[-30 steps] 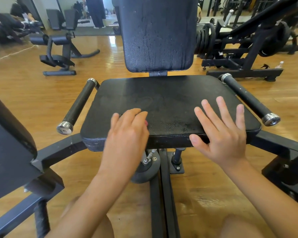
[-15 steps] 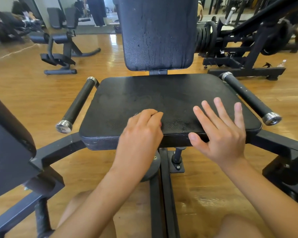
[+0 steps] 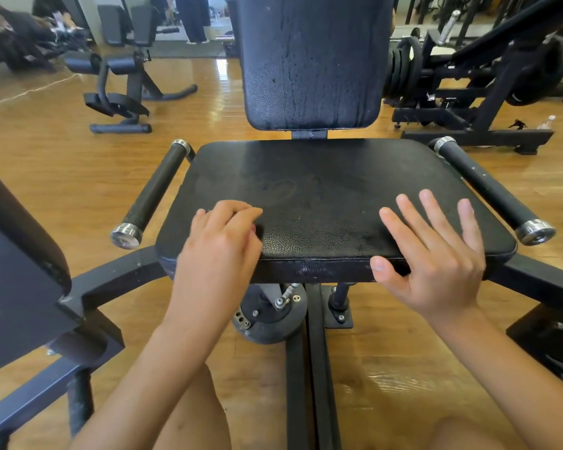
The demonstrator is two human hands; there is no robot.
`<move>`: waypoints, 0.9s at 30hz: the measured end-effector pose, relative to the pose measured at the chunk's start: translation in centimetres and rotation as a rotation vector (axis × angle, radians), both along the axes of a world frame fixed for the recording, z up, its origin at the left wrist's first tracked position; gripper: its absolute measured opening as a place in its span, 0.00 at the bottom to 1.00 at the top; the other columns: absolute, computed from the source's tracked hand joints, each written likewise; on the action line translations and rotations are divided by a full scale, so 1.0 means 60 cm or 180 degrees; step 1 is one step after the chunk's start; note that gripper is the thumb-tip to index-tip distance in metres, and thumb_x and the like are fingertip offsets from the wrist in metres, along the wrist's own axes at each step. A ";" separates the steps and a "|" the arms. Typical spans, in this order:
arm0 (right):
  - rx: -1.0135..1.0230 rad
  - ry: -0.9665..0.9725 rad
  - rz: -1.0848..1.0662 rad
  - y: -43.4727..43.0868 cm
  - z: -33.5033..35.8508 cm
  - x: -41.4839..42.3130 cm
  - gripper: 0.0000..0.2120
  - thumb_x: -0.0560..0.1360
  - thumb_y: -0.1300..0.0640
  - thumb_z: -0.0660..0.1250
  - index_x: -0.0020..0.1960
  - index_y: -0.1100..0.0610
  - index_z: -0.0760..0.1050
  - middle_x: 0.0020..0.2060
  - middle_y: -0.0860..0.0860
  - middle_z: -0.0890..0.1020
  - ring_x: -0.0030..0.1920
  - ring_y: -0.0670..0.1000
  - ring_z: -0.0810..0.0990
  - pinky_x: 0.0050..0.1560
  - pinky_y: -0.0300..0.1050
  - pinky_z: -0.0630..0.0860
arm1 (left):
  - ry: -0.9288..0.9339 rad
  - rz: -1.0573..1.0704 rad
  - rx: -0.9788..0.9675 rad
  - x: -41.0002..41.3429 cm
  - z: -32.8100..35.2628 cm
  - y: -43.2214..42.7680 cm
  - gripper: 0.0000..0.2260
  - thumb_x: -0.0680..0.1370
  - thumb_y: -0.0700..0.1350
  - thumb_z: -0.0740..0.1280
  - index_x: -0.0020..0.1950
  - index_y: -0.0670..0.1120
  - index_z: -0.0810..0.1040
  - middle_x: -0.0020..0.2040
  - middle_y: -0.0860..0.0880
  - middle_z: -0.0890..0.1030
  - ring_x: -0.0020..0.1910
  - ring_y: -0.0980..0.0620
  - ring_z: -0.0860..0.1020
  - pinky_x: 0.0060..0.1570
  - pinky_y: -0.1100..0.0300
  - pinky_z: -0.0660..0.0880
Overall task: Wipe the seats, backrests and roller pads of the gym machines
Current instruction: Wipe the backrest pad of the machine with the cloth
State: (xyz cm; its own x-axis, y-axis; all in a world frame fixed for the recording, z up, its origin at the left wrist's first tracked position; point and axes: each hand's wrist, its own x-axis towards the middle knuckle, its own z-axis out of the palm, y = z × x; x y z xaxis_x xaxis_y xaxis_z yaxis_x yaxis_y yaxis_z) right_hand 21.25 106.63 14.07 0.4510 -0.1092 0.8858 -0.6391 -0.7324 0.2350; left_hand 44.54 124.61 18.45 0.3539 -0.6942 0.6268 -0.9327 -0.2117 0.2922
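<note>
The left hand (image 3: 221, 245), fingers curled, rests on the black seat (image 3: 322, 190) near its front edge; the right hand (image 3: 436, 254) lies flat, fingers spread.

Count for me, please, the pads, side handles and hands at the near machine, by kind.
Black padded seat: 1
Black padded backrest: 1
Black cylindrical handles with chrome end caps: 2
Bare hands: 2, left hand and right hand
Total: 6

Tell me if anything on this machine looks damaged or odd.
The upright black padded backrest shows long vertical cracks or streaks down its cover. The black square seat pad has whitish scuffing on its front edge and a faint ring-shaped smear near its middle. Nothing looks askew or spilled.
</note>
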 end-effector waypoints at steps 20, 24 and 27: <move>0.0082 -0.0170 0.0044 0.000 -0.004 0.001 0.27 0.81 0.39 0.56 0.60 0.56 0.85 0.63 0.57 0.83 0.70 0.62 0.76 0.64 0.60 0.75 | 0.0475 0.0325 0.0343 0.048 0.012 0.036 0.17 0.81 0.42 0.61 0.68 0.49 0.79 0.63 0.53 0.77 0.56 0.37 0.73 0.54 0.44 0.70; 0.0081 -0.0170 0.0049 -0.001 -0.003 0.002 0.26 0.81 0.39 0.56 0.59 0.55 0.85 0.63 0.58 0.83 0.70 0.62 0.77 0.64 0.60 0.75 | 0.0381 0.0235 0.0154 0.004 0.012 -0.015 0.15 0.78 0.33 0.66 0.63 0.41 0.82 0.59 0.43 0.79 0.53 0.37 0.74 0.51 0.43 0.72; 0.0070 -0.0173 0.0055 -0.001 -0.005 0.002 0.26 0.81 0.39 0.57 0.59 0.55 0.85 0.63 0.57 0.83 0.70 0.62 0.77 0.63 0.60 0.76 | 0.0141 -0.0045 0.0101 -0.013 0.013 -0.029 0.16 0.76 0.36 0.63 0.61 0.41 0.83 0.56 0.44 0.80 0.47 0.50 0.66 0.52 0.39 0.73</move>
